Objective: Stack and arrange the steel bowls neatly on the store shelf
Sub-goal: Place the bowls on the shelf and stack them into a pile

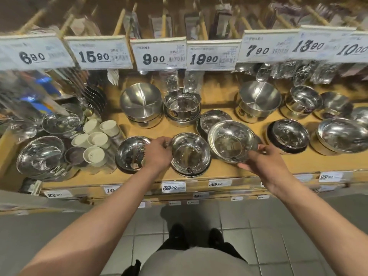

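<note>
Many steel bowls stand on the wooden store shelf (223, 172). My left hand (158, 154) grips the left rim of a short stack of bowls (190, 154) at the shelf's front middle. My right hand (262, 160) holds a single steel bowl (232, 141) by its right rim, tilted and raised just right of that stack. Left of my left hand sits another bowl (130, 154). Behind the held bowl lies a low stack (214, 119), partly hidden by it.
Taller bowl stacks stand at the back (141, 104), (182, 106), (258, 100). More bowls fill the right side (288, 135), (342, 136) and far left (40, 154). White-capped containers (95, 140) crowd the left. Price tags (159, 54) hang above with packaged utensils.
</note>
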### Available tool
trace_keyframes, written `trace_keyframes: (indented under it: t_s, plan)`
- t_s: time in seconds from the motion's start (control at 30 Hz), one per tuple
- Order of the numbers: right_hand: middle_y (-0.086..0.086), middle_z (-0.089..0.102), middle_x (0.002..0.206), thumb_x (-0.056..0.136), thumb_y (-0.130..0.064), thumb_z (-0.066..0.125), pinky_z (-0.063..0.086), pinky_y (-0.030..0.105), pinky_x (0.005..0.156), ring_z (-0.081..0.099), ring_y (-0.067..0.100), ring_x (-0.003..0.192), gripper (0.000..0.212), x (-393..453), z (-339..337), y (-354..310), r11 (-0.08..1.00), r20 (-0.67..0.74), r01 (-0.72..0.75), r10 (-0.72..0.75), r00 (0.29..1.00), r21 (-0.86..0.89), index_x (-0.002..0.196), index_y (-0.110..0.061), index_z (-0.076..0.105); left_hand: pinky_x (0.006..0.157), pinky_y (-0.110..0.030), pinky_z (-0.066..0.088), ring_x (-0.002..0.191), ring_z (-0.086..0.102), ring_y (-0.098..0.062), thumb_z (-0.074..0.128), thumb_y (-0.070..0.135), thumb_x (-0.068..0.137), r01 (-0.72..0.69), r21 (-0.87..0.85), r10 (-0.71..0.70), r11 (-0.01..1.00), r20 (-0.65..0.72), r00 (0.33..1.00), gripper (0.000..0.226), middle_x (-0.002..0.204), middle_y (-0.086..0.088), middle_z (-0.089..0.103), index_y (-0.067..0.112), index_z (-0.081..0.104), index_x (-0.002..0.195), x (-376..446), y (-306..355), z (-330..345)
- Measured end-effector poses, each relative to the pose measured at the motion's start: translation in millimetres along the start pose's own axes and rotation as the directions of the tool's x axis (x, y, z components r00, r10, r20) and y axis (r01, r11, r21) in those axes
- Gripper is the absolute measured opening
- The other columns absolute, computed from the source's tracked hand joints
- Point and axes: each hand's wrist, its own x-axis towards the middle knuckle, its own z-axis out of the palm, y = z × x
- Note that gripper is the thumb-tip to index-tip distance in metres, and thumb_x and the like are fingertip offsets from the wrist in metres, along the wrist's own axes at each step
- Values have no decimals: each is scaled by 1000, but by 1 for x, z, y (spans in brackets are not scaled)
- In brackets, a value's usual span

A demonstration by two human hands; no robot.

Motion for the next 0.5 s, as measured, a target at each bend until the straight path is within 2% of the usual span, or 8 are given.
trace_keyframes:
  t_s: [0.07, 0.2, 0.3, 0.4, 0.5]
  plan:
    - [14, 70, 108, 94, 8, 63, 64, 26, 62, 78, 18, 74, 19, -1, 1, 3, 1000, -21, 1, 0, 1000, 5, 104, -7, 57, 87, -36, 56, 91, 67, -23, 56, 1, 98, -11, 6, 11, 1000, -16, 1000, 23, 95, 0, 72, 19, 71, 97, 0, -3, 2]
    - [18, 72, 111, 95, 7, 63, 64, 26, 63, 78, 22, 75, 25, -2, 2, 10, 999, -40, -41, 41, 998, -6, 117, -3, 57, 78, -28, 49, 89, 66, -22, 56, 0, 95, -13, 44, 15, 999, -45, 999, 25, 91, 1, 71, 20, 70, 90, 0, -4, 4]
    - [18, 74, 107, 94, 6, 64, 65, 29, 67, 79, 25, 78, 38, -5, 6, 14, 998, -56, -68, 68, 996, 3, 128, -2, 52, 85, -34, 55, 97, 69, -28, 59, 5, 96, -23, 159, 32, 987, -57, 998, 24, 103, -7, 77, 13, 77, 109, -2, -1, 6]
    - [19, 76, 103, 92, 8, 64, 65, 27, 65, 79, 26, 78, 38, -9, 8, 16, 997, -49, -72, 72, 996, 7, 127, -3, 53, 94, -38, 54, 106, 69, -31, 60, 11, 98, -55, 230, 68, 972, -51, 996, 29, 114, -10, 76, 11, 73, 124, -5, 1, 5]
    - [22, 74, 107, 93, 9, 64, 65, 27, 65, 78, 26, 74, 33, -12, 6, 15, 998, -53, -64, 63, 997, -9, 122, -3, 55, 88, -32, 51, 103, 68, -30, 61, 12, 98, -23, 254, 34, 967, -42, 999, 31, 113, -11, 76, 9, 71, 126, -6, 1, 5]
